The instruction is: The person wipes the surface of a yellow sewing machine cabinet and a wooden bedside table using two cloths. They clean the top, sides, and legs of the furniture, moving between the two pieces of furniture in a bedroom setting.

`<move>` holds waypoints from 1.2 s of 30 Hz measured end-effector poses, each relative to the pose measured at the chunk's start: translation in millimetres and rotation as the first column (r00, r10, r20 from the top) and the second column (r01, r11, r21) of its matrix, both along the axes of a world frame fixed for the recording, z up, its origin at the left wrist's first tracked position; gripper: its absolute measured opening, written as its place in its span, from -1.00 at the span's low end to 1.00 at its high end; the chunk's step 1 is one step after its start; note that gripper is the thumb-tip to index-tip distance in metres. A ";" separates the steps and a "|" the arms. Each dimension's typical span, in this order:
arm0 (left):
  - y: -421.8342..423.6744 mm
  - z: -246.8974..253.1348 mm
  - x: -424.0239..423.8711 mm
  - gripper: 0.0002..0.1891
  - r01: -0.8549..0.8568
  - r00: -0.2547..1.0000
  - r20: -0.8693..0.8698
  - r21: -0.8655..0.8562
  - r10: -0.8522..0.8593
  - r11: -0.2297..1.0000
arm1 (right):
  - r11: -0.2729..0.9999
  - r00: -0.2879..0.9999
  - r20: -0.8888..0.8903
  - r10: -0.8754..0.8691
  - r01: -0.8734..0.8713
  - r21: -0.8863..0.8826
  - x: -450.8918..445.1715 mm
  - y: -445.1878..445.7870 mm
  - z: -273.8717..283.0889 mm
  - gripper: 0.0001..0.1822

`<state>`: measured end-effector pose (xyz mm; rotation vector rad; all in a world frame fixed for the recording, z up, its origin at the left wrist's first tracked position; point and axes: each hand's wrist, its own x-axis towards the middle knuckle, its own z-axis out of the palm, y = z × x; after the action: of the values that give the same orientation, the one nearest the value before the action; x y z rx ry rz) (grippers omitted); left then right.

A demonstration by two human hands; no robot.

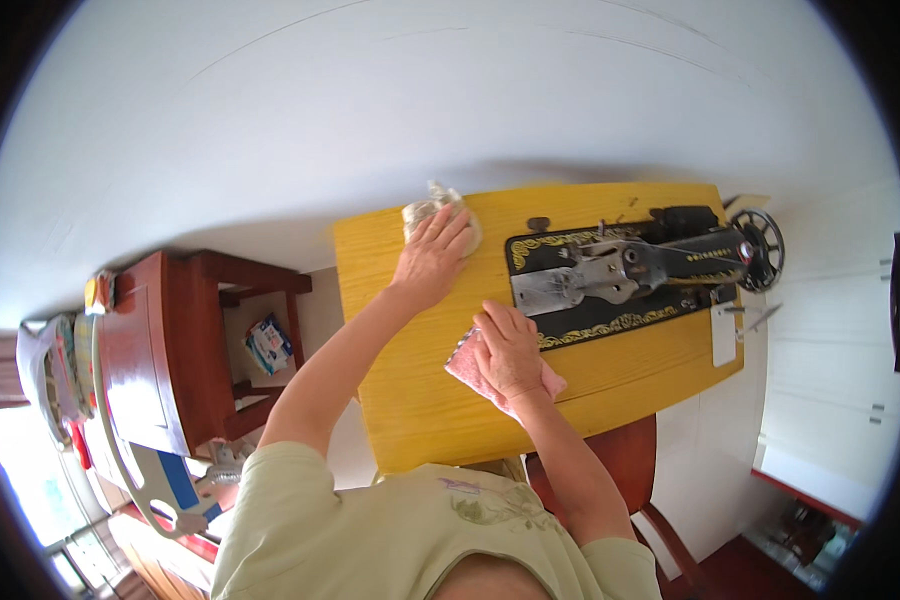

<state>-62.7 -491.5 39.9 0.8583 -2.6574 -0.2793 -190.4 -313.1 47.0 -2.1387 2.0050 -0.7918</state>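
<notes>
A yellow wooden sewing-machine table (412,397) stands before me against the wall. My left hand (436,255) rests on a crumpled beige cloth (420,217) near the table's back left edge. The fingers lie over it, and the part under the palm is hidden. My right hand (511,352) presses a folded pink cloth (471,373) onto the tabletop, close to the front left corner of the sewing machine's bed. The black sewing machine (645,266), with gold ornament and a metal needle plate, is set into the table. Its handwheel (757,250) is at the right.
A dark red wooden cabinet (150,352) stands to the left, with packets (268,345) on its lower level. A wooden chair (630,457) is at the table's front right. A white wall (420,105) borders the back; white cupboards (832,360) stand at the right.
</notes>
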 end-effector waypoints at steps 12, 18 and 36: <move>64.3 2.4 1.6 -0.65 0.108 0.982 -0.166 0.082 -0.093 0.991 | 1.000 1.000 0.007 0.004 -0.004 -0.027 4.6 -3.0 -0.1 -0.66; 35.1 -0.4 85.0 -0.75 0.018 0.993 -0.114 -0.030 -0.021 0.999 | 0.999 1.000 0.010 0.001 -0.001 -0.046 5.5 -1.8 -2.4 -0.70; 21.3 -11.7 125.3 -0.73 -0.496 0.822 -0.266 0.100 0.503 0.863 | 0.999 1.000 0.022 -0.016 0.017 -0.034 3.4 -1.8 -8.2 -0.71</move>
<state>62.6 -470.2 28.2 1.3714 -2.0744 -0.2772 -186.9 -314.9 38.8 -2.1254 2.0153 -0.8543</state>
